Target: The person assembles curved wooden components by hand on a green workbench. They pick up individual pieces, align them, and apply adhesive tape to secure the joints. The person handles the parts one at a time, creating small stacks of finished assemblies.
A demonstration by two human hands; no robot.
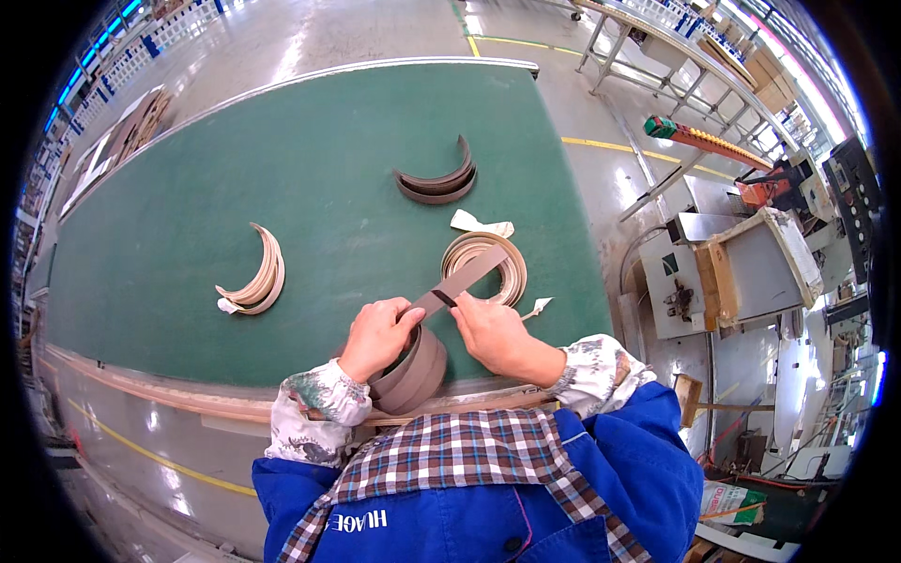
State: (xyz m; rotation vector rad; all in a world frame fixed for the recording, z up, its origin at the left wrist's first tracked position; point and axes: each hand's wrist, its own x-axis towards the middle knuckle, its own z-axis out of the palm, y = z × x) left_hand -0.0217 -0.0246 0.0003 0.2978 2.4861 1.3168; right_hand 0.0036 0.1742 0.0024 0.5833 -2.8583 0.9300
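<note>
A coil of brown edge banding (413, 375) stands at the table's near edge, against my front. My left hand (374, 340) is closed around its upper part. From there the flat end of the brown strip (477, 267) runs up to the right, over a pale beige coil of banding (457, 255). The fingers of my right hand (502, 336) are pressed together at the strip's lower edge. A small dark piece (444, 298) lies across the strip at these fingertips; I cannot make out what it is.
All this lies on a green-topped table (328, 141). A beige bundle of curved strips (258, 277) is at left, a dark brown one (439, 183) farther back. White scraps (481, 223) lie beside the pale coil. Machinery and a tray-like frame (765, 267) stand off the right edge.
</note>
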